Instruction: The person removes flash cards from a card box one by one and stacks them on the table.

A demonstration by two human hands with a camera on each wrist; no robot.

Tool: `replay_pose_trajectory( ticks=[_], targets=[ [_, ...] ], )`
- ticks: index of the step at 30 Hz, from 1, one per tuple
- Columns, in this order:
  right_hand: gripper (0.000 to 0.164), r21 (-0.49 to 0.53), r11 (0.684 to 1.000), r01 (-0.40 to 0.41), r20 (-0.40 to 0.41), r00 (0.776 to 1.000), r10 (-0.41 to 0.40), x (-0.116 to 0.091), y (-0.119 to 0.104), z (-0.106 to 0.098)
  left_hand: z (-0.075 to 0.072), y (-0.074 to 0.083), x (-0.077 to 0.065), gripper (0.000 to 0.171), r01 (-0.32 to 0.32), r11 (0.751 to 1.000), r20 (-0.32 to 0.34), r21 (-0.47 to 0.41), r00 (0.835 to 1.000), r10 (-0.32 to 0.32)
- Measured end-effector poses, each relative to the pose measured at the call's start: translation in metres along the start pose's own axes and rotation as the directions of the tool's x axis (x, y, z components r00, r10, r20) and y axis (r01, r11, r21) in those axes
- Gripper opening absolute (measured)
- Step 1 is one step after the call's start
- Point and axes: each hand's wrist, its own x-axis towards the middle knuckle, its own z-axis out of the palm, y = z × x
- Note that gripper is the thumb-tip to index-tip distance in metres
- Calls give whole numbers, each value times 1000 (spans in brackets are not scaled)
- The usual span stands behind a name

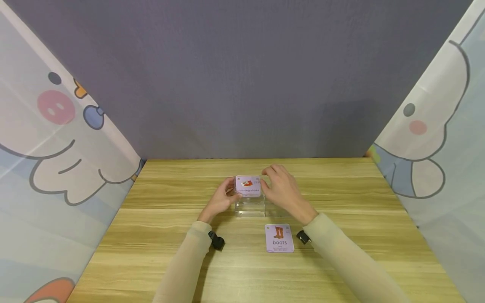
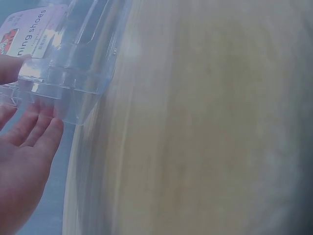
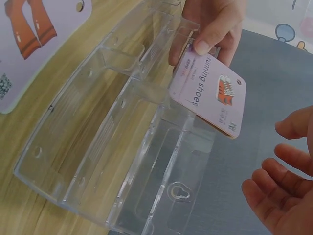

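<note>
A clear plastic tiered card holder (image 1: 250, 207) stands on the table, with a lilac "running shoes" card (image 1: 248, 192) in its back tier. A brown edge shows under that card (image 3: 210, 95) in the right wrist view. My left hand (image 1: 221, 198) grips the holder's left end, thumb in front by the card's corner and fingers behind. In the left wrist view, those fingers show through the plastic. My right hand (image 1: 283, 188) is at the card's right side with fingers loosely bent. The right wrist view shows this hand (image 3: 288, 181) apart from card and holder, holding nothing.
A lilac "boots" card (image 1: 279, 243) lies face up on the wooden table (image 1: 341, 252), in front of the holder and near my right wrist. A grey panel (image 1: 250, 84) rises behind the table. Printed cartoon curtains (image 1: 57, 139) hang at both sides.
</note>
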Motion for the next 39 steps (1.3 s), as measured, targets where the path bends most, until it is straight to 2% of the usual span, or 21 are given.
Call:
replay_pose_trajectory(
  ticks=[14,23,31,39],
  targets=[
    [23,-9,1000,11,37,999,-10,9,0,14,-4,0,-1,66,17,1000,13,-21,1000,-17],
    [23,-10,1000,-29,88,996,30,11,2,24,-4,2,-1,67,32,999,37,-28,999,-31],
    [22,-2,1000,-28,119,992,28,11,4,29,-2,32,-12,63,9,999,47,-44,999,-7],
    [27,4,999,-41,137,990,40,11,7,33,-2,31,-10,63,6,999,57,-34,998,-4]
  ],
)
